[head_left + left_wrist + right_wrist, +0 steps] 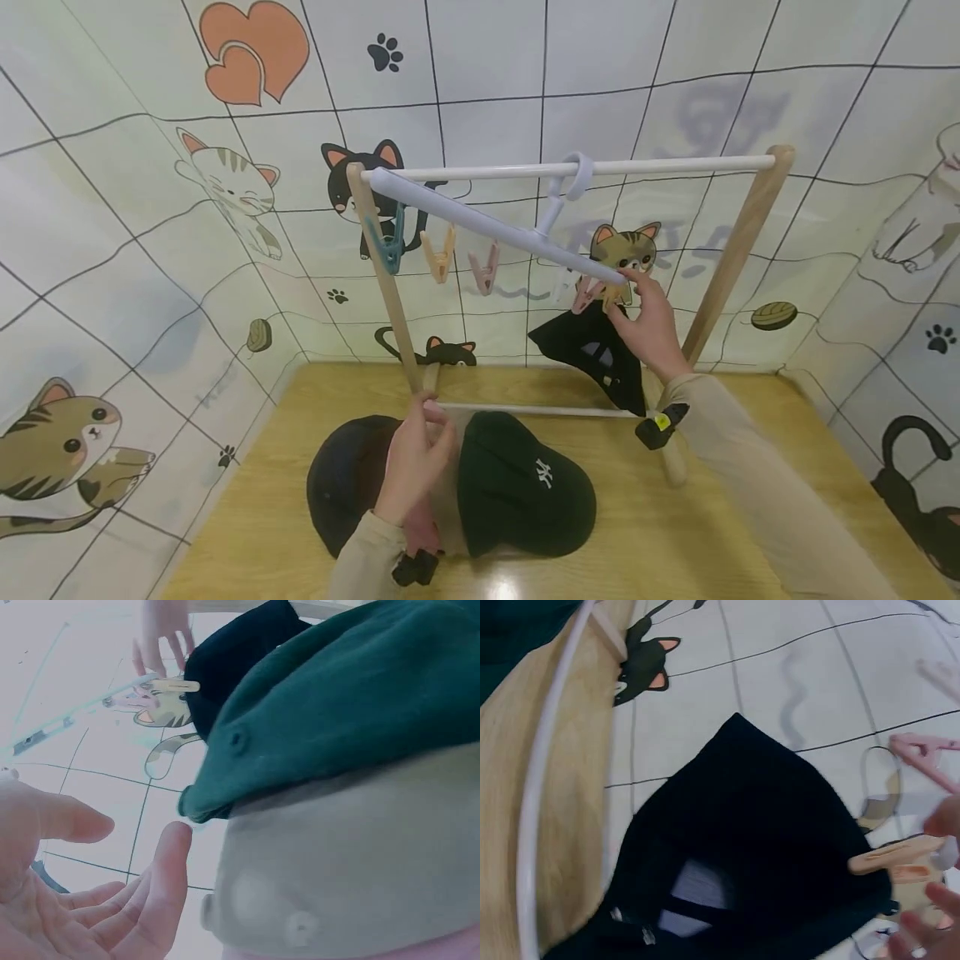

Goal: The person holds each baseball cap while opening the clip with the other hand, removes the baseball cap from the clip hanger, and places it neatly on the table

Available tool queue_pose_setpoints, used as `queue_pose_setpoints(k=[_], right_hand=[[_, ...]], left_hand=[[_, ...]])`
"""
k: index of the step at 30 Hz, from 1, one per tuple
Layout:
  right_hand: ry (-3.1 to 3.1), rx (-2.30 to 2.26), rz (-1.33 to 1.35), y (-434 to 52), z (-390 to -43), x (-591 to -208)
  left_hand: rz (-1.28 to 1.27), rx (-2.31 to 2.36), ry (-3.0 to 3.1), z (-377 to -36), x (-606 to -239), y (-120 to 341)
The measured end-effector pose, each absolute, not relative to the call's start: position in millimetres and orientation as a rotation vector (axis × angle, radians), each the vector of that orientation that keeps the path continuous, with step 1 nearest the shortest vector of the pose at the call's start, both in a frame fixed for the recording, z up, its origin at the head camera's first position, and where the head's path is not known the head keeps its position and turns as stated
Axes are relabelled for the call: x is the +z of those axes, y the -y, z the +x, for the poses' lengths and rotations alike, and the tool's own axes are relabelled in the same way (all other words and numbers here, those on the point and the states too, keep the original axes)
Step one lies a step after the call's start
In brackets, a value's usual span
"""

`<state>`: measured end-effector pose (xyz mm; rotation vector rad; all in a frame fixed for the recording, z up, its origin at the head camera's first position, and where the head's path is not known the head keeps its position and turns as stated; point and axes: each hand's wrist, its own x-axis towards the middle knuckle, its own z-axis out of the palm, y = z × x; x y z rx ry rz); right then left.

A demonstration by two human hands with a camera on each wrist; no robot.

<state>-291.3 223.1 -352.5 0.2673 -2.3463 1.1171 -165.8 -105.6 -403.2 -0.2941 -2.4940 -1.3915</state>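
A black cap (592, 350) hangs from the low right end of a tilted lavender hanger (487, 221), pinched by a peach clothespin (892, 859). My right hand (651, 325) is at that end, fingertips at the hanger's tip and beside the clothespin, thumb and fingers apart in the right wrist view. My left hand (420, 454) is over a row of caps, its thumb and fingers spread with nothing between them in the left wrist view. Closest to it are a beige cap (345, 855) and a green cap (525, 492) with a white logo. A pink cap (422, 525) is partly hidden under the hand.
The hanger hooks over the white top bar (480, 172) of a wooden-legged rack (738, 242). Other clothespins dangle from it: blue (390, 246), peach (438, 254) and pink (486, 268). A dark navy cap (333, 475) lies leftmost on the wooden table (247, 500). Cat-printed sheets surround the table.
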Motion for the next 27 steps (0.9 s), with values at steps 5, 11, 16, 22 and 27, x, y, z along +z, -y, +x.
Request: queue_pose_setpoints(k=[5, 11, 16, 22, 27], right_hand=[[2.224, 1.146, 0.215, -219.1, -297.0, -359.9], [2.182, 1.201, 0.180, -218.9, -298.9, -360.2], [2.110, 1.165, 0.153, -220.5, -295.4, -353.7], [2.080, 1.093, 0.184, -221.6, -287.2, -336.5], [2.131, 1.030, 0.175, -222.8, -274.6, -321.9]], left_hand=[[-0.331, -1.499, 2.476, -170.0, -399.9, 105.3], [-0.328, -1.465, 2.499, -171.5, -398.8, 104.6], [-0.368, -1.437, 2.486, -173.9, -399.4, 101.5], [-0.410, -1.555, 2.446, -176.0, -399.1, 95.8], [-0.454, -1.554, 2.446, -177.3, -397.9, 91.3]])
